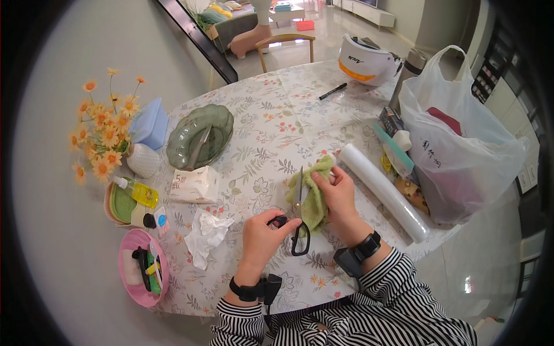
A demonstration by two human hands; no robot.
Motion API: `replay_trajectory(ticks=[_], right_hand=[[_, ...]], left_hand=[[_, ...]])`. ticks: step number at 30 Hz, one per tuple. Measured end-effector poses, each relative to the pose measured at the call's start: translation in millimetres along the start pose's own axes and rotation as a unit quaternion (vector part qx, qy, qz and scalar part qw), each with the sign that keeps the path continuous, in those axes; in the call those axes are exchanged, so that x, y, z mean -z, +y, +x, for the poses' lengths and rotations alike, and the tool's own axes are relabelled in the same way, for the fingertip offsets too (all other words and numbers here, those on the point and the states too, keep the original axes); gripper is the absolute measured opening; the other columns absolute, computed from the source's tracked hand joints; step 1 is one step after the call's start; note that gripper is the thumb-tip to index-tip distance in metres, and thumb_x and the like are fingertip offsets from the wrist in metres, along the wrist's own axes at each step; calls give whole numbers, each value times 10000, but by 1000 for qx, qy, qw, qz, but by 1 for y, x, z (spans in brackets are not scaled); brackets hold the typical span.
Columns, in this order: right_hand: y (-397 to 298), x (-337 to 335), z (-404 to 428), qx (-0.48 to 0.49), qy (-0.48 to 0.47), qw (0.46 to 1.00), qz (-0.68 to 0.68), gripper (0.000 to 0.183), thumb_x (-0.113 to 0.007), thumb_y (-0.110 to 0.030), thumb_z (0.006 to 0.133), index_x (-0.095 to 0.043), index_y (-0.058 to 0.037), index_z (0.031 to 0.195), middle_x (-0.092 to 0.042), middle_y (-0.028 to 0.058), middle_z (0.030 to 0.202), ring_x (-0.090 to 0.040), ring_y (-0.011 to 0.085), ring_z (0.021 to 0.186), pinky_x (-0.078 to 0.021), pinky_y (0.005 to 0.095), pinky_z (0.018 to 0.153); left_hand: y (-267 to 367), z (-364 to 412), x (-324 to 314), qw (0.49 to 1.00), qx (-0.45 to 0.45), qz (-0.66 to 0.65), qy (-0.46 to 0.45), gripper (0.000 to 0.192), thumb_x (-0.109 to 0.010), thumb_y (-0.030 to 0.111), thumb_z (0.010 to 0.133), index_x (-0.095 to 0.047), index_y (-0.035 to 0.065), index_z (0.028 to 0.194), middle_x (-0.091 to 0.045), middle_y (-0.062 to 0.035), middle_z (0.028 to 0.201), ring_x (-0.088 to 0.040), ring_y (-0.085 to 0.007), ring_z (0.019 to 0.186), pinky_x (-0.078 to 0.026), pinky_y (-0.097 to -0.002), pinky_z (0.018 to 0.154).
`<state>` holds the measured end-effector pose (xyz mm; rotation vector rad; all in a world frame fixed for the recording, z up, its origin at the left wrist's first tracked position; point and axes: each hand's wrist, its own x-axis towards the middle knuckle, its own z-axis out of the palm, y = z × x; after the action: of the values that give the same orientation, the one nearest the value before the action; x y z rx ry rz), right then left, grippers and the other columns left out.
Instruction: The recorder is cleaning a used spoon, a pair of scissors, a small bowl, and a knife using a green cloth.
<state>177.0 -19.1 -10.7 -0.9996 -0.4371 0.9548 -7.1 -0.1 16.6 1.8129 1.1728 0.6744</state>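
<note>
My left hand [265, 233] grips one black handle of a pair of scissors [298, 206], whose blades point away from me and stand apart. In my right hand [337, 190] is a green fluffy cloth [315, 205], pinched near its upper end. The cloth lies against the blades and hangs down beside them, partly behind the scissors. Both hands are above the near part of a table with a floral tablecloth [259, 173]. Some of my right fingers are hidden behind the cloth.
Right of my hands lies a roll of clear plastic film [383, 192], beside a filled plastic bag [458, 164]. To the left are a tissue pack [194, 185], crumpled tissue [207, 235], a pink basket [130, 285] and a green plate [181, 142] holding a knife [200, 147]. A white helmet [361, 60] stands farther back.
</note>
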Motion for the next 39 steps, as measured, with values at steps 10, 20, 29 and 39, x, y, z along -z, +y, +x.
replay_trajectory(ticks=[10,20,29,39], right_hand=[[11,0,-2,-80,-55,995,19,280,-588,-180,969,-549,-26,1200,-675,55,942,-640,90,793,-519,235,677],[16,-5,-15,-53,-188,954,-227,452,-702,-121,851,-520,43,1230,-712,98,945,-644,102,809,-495,245,698],[-2,-5,-14,-97,-244,939,-222,458,-724,-92,820,-546,66,1212,-717,105,898,-649,97,820,-507,236,713],[14,-4,-13,-43,-178,962,-204,268,-692,-148,885,-637,49,1059,-698,60,863,-620,67,745,-497,228,642]], left_hand=[[-9,6,5,998,14,-18,59,307,-827,256,741,-677,-4,801,-563,8,586,-441,-64,521,-355,-232,481],[-11,4,1,999,-12,-22,31,227,-778,159,775,-658,-12,863,-543,41,642,-409,-30,560,-341,-203,497],[-16,3,-4,992,-1,-124,28,202,-692,33,830,-594,-15,1001,-592,15,731,-445,-10,599,-360,-158,533],[-11,6,-4,995,-17,-100,11,200,-680,35,839,-586,-5,1011,-584,34,722,-412,4,588,-320,-159,509]])
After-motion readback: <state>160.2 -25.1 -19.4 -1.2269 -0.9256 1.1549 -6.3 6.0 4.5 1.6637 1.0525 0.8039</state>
